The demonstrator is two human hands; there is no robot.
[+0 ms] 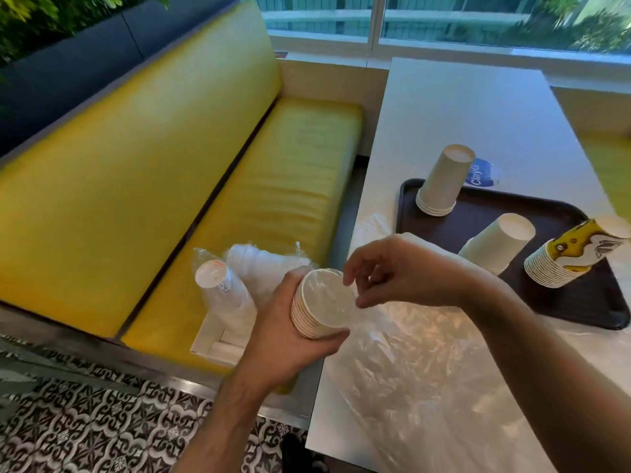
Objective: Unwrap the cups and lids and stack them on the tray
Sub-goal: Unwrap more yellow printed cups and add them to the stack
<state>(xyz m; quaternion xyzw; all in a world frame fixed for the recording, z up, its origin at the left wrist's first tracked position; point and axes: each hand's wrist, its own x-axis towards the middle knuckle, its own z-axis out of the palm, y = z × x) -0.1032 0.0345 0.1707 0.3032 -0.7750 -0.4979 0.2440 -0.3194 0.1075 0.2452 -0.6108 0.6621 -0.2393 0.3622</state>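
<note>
Over table edge, left hand (286, 322) around cups (322, 303) (wrapped)

Bright daylight from the window (444, 22) at top, soft glare on the white table (461, 107) and plastic wrap (409, 353), faint shadows, wide-angle bending at edges, slight motion blur throughout

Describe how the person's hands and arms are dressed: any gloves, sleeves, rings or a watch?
Both the left hand and right hand are bare, without gloves. No ring, watch or bracelet shows. Both forearms are uncovered as far as the frame's edge; no sleeve is visible.
</note>
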